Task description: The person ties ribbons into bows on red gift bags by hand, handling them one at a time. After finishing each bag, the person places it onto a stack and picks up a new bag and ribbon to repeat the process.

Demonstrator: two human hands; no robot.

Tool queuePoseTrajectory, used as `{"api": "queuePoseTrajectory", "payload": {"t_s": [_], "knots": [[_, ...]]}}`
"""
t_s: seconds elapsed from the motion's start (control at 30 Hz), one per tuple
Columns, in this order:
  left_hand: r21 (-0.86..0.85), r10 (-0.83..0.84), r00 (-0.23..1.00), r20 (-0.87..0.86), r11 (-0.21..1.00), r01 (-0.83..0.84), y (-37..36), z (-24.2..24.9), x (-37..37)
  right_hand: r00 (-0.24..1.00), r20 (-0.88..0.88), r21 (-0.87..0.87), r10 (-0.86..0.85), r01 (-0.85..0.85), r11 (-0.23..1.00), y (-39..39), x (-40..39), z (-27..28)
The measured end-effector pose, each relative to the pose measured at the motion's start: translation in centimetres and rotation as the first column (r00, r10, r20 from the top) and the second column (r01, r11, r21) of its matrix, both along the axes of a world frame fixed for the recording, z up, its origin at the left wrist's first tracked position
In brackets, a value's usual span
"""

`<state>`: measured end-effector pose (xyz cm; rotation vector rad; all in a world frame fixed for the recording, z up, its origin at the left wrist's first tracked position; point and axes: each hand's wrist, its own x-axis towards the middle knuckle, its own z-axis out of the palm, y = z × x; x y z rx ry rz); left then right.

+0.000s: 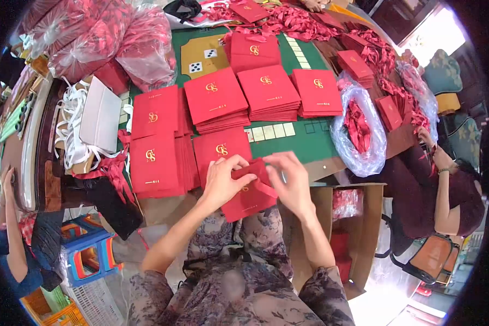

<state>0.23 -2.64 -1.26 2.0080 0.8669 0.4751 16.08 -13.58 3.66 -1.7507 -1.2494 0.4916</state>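
Observation:
My left hand point(227, 176) pinches the top edge of a red paper gift bag point(249, 205) with gold lettering, held above my lap. At the bag's top right is my right hand point(289, 179), its fingers bent and smeared by motion. A short red ribbon point(265, 189) runs across the bag's upper part beside the right thumb; whether the right fingers grip it is hidden. Just beyond my hands lies a stack of red bags point(218, 142) with the same gold logo. More stacks stand left point(152, 163) and behind point(212, 92).
Clear plastic sacks of red goods point(146, 49) stand at the back left. A white box point(100, 114) lies among white ribbons. A plastic-lined basket point(358, 130) holds red ribbons. Under the table edge sits an open carton point(367, 233). Co-workers sit at both sides.

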Motion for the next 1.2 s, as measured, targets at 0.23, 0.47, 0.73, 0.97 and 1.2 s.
{"api": "queuePoseTrajectory", "payload": {"t_s": [0.23, 0.47, 0.73, 0.97, 1.2], "knots": [[0.395, -0.152, 0.988, 0.023, 0.909, 0.131, -2.6, 0.7, -0.6, 0.883, -0.045, -0.136, 0.467, -0.468, 0.873, 2.3, 3.4, -1.5], [0.659, -0.265, 0.963, 0.054, 0.734, 0.165, -2.9, 0.8, -1.6, 0.756, -0.144, -0.228, 0.639, -0.653, 0.722, 2.1, 3.6, 0.4], [0.663, -0.379, 0.922, 0.082, 0.711, 0.233, -1.8, 1.8, -1.6, 0.644, -0.102, -0.225, 0.758, -0.757, 0.613, 2.0, 4.6, -0.7], [0.584, -0.395, 0.913, 0.1, 0.766, 0.267, -0.3, 2.5, -1.2, 0.643, -0.277, -0.147, 0.714, -0.763, 0.63, 3.0, 5.2, -0.4], [0.412, -0.354, 0.927, 0.122, 0.868, 0.277, 0.5, 3.0, -1.4, 0.631, -0.253, -0.04, 0.734, -0.765, 0.643, 4.1, 5.3, -2.7]]}}
